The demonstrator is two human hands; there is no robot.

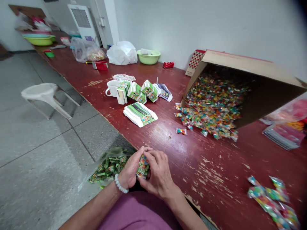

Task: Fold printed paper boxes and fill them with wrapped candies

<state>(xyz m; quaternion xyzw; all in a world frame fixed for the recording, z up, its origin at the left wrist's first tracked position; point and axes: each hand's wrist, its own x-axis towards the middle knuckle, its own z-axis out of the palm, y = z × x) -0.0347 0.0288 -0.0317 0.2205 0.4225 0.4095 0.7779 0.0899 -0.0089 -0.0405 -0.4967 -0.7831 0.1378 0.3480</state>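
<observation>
Small printed box (143,166): it is between the two hands, close before the person's body, near the edge of the red table (178,159); if it touches the edge, I cannot tell.
Left hand (130,169): closed against the left side of the box, with the fingers rather straight and lying together.
Right hand (158,172): clamped on the same box from the other side, fingers bent; the fingertips are at the far end, the thumb is near the close end.
Weight: I judge it light, easy for one hand also.
Card walls: probably thin and stiff enough for gentle pressure, but a strong squeeze may dent or crease them.
Printed surface: it looks smooth, so perhaps a little slippery for dry fingers.
Place to hold: best, I think, the two long sides, close to the corners, where card is usually strongest.
Long axis: it runs away from the person, with the far end leaning slightly to the right.
Colourful face: turned upward, to the person's view; which end opens, I cannot tell, because fingers hide the ends.
Flat green cartons (141,114): they lie stacked on the table, beyond the hands, well apart.
</observation>
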